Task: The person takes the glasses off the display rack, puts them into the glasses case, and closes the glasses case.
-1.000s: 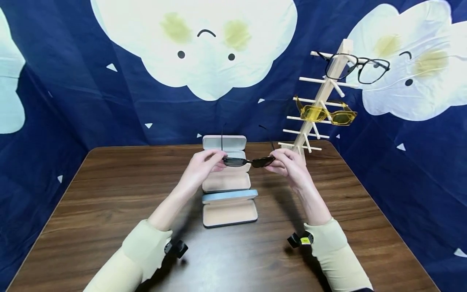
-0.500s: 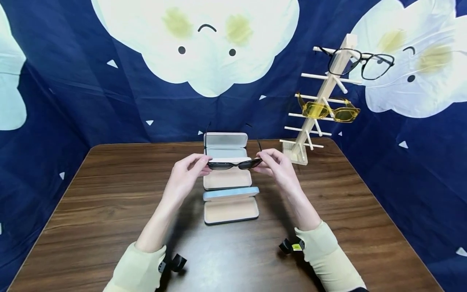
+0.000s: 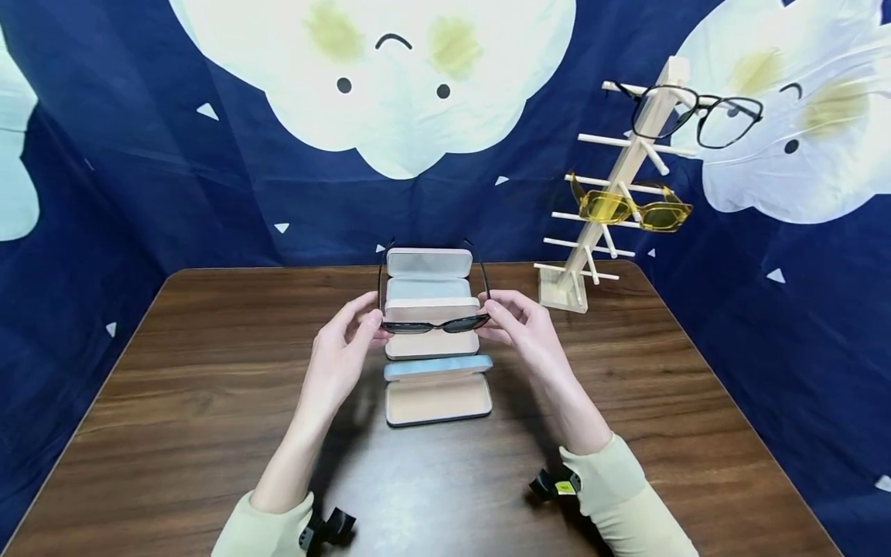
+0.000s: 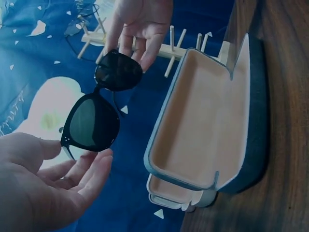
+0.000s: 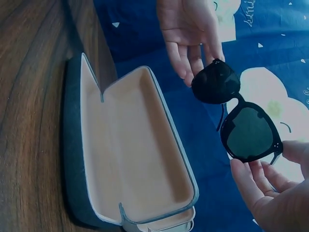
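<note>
Hands [image 3: 435, 340] pinch sunglasses [image 3: 435, 326] between them, above case [image 3: 431, 340].

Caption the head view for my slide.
Both hands, left and right, hold dark sunglasses above open cases on a wooden table.

dark wooden table [image 3: 174, 402], blue cloud-print backdrop [image 3: 209, 178]

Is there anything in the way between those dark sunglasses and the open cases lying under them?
Nothing visible. Left hand and right hand hold the sunglasses by their ends, above the cream case. Its lid stands open and its tray looks bare; the blue case in front is open too.
</note>
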A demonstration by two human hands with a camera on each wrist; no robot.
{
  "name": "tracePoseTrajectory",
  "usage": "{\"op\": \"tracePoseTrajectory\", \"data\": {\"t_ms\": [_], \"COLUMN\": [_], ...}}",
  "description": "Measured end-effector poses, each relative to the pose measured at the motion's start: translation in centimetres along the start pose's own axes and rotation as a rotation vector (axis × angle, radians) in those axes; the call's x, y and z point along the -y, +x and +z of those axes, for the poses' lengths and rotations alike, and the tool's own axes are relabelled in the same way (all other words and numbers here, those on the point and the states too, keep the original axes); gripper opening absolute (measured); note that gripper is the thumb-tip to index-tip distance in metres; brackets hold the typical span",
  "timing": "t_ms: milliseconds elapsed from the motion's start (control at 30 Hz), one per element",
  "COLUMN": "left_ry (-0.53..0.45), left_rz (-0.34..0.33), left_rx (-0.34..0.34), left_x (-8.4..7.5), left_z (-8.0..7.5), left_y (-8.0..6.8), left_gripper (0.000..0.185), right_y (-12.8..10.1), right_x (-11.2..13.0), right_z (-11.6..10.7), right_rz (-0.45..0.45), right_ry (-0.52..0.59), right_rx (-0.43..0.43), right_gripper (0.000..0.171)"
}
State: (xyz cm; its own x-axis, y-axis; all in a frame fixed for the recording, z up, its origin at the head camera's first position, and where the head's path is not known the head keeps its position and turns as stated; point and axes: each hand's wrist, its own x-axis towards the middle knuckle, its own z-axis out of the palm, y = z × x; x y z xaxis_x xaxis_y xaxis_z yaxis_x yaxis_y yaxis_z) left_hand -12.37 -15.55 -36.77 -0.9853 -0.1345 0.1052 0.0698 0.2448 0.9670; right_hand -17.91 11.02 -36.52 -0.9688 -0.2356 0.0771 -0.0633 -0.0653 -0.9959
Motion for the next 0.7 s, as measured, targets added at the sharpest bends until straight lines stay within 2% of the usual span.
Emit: {"op": "tracePoseTrajectory", "data": {"t_ms": [300, 700], "left_ry": [-0.04, 0.021], "left_rz": [0.073, 0.043], "left_rx": [-0.021, -0.002], "left_x": [-0.06, -0.19], "left_z": [0.03, 0.48], "left_y": [-0.19, -0.47], "left_gripper": [0.047, 0.047], "right_y": [0.07, 0.17], "right_x": [0.04, -0.19], "right_z": [0.01, -0.29], "right_rz": [-0.012, -0.019], "right_ry": [0.014, 0.021], "right_rx": [0.011, 0.005], "right_gripper": [0.039, 0.034]}}
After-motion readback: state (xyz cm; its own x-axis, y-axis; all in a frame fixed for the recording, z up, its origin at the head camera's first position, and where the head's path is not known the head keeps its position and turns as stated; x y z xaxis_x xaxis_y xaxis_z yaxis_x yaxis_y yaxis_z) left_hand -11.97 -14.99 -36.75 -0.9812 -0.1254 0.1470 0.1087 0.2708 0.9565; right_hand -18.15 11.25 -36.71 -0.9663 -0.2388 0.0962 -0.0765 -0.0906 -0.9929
